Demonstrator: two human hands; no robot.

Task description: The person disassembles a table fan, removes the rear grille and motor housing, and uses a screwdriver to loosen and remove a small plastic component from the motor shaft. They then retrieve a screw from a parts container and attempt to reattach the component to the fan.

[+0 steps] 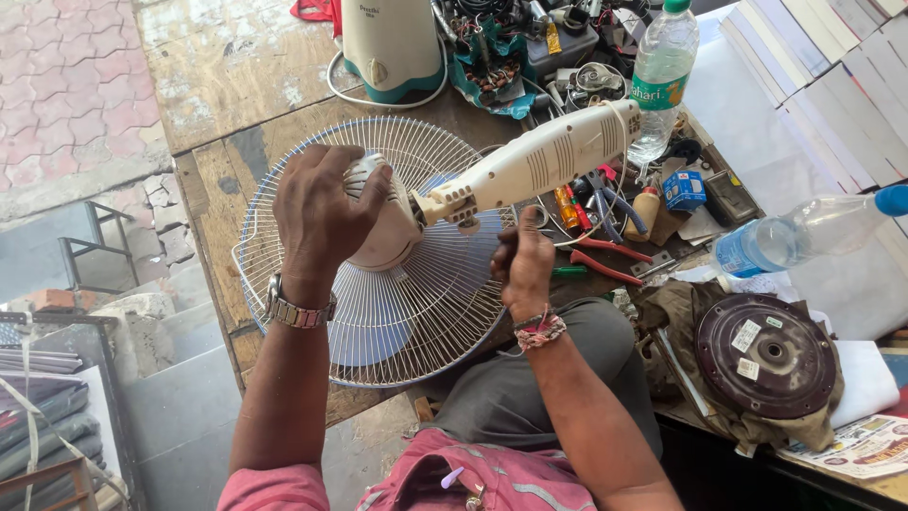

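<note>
The left hand (322, 213) is clamping its grip over the cream plastic motor housing (383, 222) of the wire-caged fan (378, 312) lying on the wooden desk (218, 85). The right hand (523, 265) is pinching closed just under the fan's cream neck (539, 161). A small blue box (683, 189) is sitting beside two clear bottles (660, 76).

A mixer base (391, 43) stands far on the wooden bench (222, 66). Two water bottles (659, 80) sit right, near red-handled pliers (605, 260) and a dark round disc (766, 355).

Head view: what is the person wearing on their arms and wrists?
Both forearms are bare below short pink sleeves. The left hand has a metal-link wristwatch at its wrist. The right hand has a pink-and-white patterned band tied at its wrist. No gloves.
</note>
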